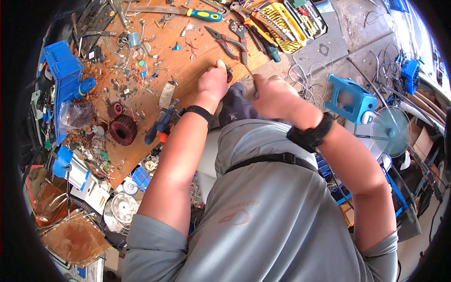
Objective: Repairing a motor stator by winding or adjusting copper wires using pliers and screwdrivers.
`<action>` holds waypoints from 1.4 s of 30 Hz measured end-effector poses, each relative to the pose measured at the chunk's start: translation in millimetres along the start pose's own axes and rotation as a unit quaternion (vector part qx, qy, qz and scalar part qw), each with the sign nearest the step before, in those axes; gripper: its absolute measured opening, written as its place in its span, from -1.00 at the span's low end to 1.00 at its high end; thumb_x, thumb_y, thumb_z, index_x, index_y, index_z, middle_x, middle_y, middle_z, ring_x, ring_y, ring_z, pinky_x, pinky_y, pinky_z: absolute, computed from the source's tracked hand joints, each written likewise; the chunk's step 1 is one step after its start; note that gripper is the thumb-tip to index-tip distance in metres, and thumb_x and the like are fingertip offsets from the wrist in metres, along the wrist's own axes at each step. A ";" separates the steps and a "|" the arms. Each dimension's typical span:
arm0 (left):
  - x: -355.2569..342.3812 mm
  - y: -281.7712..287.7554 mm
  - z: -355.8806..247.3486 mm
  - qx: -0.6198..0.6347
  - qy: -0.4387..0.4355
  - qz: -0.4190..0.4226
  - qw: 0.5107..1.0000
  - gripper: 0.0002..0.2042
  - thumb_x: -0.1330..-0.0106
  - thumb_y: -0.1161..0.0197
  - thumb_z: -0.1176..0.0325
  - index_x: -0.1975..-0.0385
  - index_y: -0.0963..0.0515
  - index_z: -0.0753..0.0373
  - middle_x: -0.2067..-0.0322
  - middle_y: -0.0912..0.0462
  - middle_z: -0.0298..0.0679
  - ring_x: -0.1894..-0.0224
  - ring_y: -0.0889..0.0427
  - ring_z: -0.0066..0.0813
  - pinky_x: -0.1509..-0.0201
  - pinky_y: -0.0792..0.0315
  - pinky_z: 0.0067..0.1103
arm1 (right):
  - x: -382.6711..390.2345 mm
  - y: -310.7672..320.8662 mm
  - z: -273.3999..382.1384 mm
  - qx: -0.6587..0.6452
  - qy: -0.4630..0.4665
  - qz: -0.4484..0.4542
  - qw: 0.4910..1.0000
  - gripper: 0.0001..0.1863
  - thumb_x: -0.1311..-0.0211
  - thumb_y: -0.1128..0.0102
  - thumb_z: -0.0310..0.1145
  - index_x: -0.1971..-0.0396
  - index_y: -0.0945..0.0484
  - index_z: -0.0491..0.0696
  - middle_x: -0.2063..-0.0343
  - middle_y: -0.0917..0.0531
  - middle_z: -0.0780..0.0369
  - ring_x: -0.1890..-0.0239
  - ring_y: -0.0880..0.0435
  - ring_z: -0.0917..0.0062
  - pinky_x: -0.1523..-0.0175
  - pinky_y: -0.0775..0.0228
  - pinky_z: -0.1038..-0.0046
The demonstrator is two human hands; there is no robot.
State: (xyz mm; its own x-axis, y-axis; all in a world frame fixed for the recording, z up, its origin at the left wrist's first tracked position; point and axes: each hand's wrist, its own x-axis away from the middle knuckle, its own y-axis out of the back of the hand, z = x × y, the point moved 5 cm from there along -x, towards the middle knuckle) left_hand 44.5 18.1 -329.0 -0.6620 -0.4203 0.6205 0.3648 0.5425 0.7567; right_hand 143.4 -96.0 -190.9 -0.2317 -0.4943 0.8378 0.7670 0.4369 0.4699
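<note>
Near the front edge of the wooden bench, my left hand [213, 83] is closed around a small dark part with a ridged edge [229, 74]. Most of that part is hidden by my fingers, so its kind cannot be made out. To its right, my right hand [275, 95] is closed on a thin-shafted tool [249, 71] that looks like a screwdriver. The shaft points up and left, toward the bench edge, and the tip is apart from the dark part. Needle-nose pliers [229, 42] with dark red grips lie just beyond both hands.
A file with a teal and yellow handle [205, 15] and a yellow bit set [284, 26] lie at the back. Dark red wound motor coils [123, 129], screwdrivers [157, 126] and scattered scraps cover the left, beside a blue bin [63, 61]. A blue stool [346, 96] and a fan [391, 133] stand right.
</note>
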 end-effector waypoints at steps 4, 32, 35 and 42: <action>-5.1 -0.7 -3.2 -0.005 -0.001 0.013 1.000 -0.54 -0.19 -0.35 0.23 0.08 -0.27 0.31 0.31 -0.69 0.09 0.20 -0.72 0.01 0.11 -0.62 -0.25 | -2.3 -0.6 -43.1 -0.058 0.033 -0.024 0.997 -0.33 -0.08 -0.19 -0.26 -0.26 -0.36 -0.11 0.13 -0.65 -0.10 0.05 -0.66 0.11 -0.06 -0.48 0.21; -3.2 1.8 -3.8 0.007 0.012 0.022 1.000 -0.51 -0.14 -0.42 0.26 0.07 -0.29 0.27 0.20 -0.64 0.09 0.14 -0.70 0.03 0.06 -0.62 -0.27 | 4.8 57.0 -57.1 -0.080 -0.006 -0.236 0.968 -0.46 -0.17 -0.06 -0.22 -0.15 -0.36 -0.13 0.21 -0.64 -0.17 0.10 -0.66 0.01 -0.02 -0.50 0.07; -3.4 4.4 -5.8 0.024 0.012 0.049 0.998 -0.50 -0.13 -0.42 0.26 0.06 -0.28 0.27 0.21 -0.64 0.07 0.14 -0.70 0.02 0.06 -0.62 -0.26 | -36.7 81.0 -102.2 0.018 -0.017 -0.373 0.927 -0.40 -0.21 -0.02 -0.24 -0.24 -0.20 -0.12 0.12 -0.61 -0.17 0.10 -0.66 -0.01 0.02 -0.54 0.08; -4.6 1.6 -7.2 0.000 0.028 0.053 0.998 -0.47 -0.13 -0.44 0.22 0.06 -0.24 0.24 0.18 -0.61 0.06 0.13 -0.70 -0.03 0.09 -0.63 -0.31 | -115.6 97.5 -138.5 0.094 -0.092 -0.306 0.943 -0.35 -0.21 0.02 -0.39 -0.36 -0.18 0.10 -0.14 -0.41 -0.05 -0.19 -0.47 0.06 -0.19 -0.41 0.14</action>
State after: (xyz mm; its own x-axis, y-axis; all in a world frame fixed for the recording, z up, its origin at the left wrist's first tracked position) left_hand 52.9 15.7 -329.1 -0.5829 -0.4006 0.7069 0.4309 0.5851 0.6870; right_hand 327.9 -100.4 -280.4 -0.7094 -0.5662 0.4197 0.3401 0.2466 0.9075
